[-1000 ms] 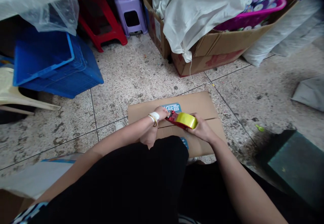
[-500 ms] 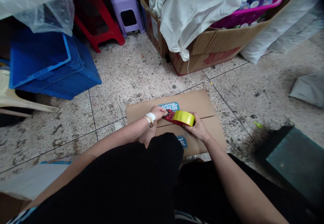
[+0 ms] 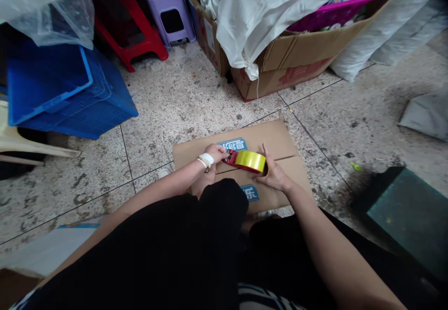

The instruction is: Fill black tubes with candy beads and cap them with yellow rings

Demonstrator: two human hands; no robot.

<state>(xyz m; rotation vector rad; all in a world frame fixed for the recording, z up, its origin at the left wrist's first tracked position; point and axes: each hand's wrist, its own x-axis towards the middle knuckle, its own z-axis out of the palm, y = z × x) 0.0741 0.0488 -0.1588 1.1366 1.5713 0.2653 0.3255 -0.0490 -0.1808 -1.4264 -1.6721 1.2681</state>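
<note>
My right hand (image 3: 275, 175) holds the red tape dispenser (image 3: 231, 158) around its yellow roll (image 3: 250, 161), over the middle of the flat cardboard (image 3: 283, 142). My left hand (image 3: 216, 153) is pinched at its left end; on what, I cannot tell.

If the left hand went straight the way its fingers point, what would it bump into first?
The left hand would bump the red end of the tape dispenser first. Its fingertips look right beside it, maybe touching; depth is hard to judge.
</note>
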